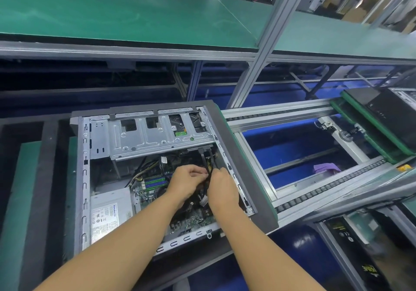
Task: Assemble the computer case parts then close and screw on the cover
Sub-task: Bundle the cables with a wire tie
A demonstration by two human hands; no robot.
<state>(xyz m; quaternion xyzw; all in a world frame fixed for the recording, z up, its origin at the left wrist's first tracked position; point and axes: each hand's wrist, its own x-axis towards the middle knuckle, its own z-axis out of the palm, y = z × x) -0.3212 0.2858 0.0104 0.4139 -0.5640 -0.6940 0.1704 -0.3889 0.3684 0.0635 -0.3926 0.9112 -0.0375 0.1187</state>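
Note:
An open computer case point(83, 178) lies on its side on a dark pallet point(247, 178), with no cover on it. Inside are a metal drive cage point(146, 137), a grey power supply point(108, 214) and a green motherboard point(193, 218). Black cables point(206, 158) hang from the drive cage toward the board. My left hand point(186, 182) and my right hand point(221, 186) are both inside the case, side by side, fingers curled round the black cable bundle between them. What the fingertips hold beyond the cables is hidden.
The pallet sits on a roller conveyor frame point(292, 200) running to the right. Another black computer case point(382, 119) stands on a green pallet at the far right. A purple cloth point(326, 168) lies below the rails. A green shelf point(112, 16) overhangs the back.

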